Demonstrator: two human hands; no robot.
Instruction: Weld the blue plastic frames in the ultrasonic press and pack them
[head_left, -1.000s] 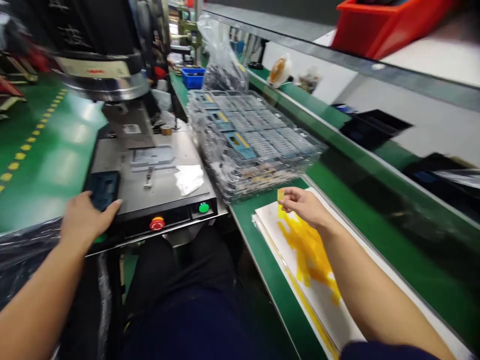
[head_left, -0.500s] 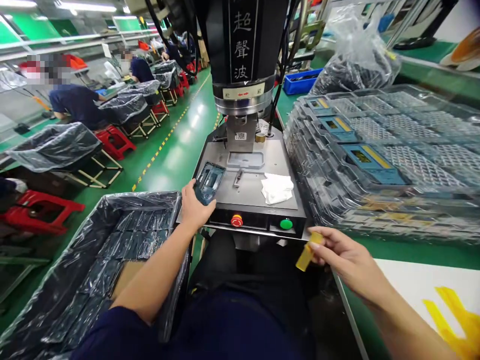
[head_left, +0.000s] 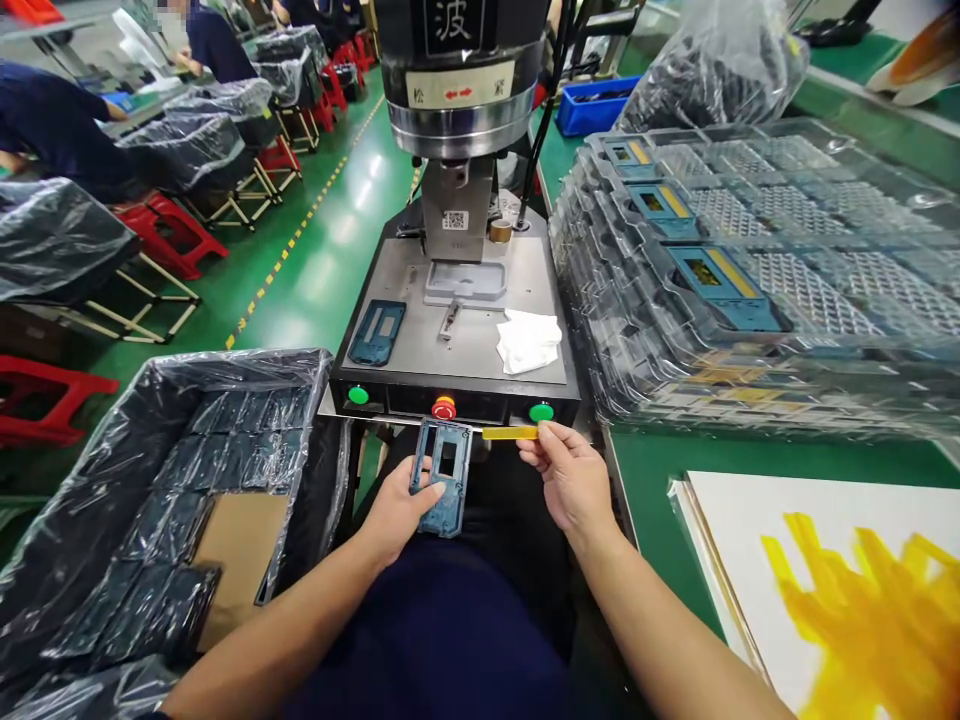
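Observation:
In my left hand (head_left: 397, 510) is a dark blue plastic housing (head_left: 448, 505) with a window cut through its upper half, tilted up in front of my lap. My right hand (head_left: 568, 472) pinches one end of a narrow yellow translucent strip (head_left: 510, 433). The strip's free end points left, near the housing's upper right corner; I cannot tell whether they touch. A second blue housing part (head_left: 377, 332) lies on the left of the machine's metal plate (head_left: 420, 370). Many loose yellow strips (head_left: 862, 600) are heaped on a white board (head_left: 720, 520) at my right.
The press head (head_left: 454, 210) hangs above a pale fixture (head_left: 465, 282). White cloth (head_left: 529, 342), a red button (head_left: 444, 407) and a green button (head_left: 541, 412) are at the front. Stacked clear trays (head_left: 675, 370) stand right; a lined bin (head_left: 319, 400) of wrapped parts stands left.
My left hand has brought the housing from the machine plate down before my lap. My right hand has moved left and up with the strip, close to it. The view has tilted down.

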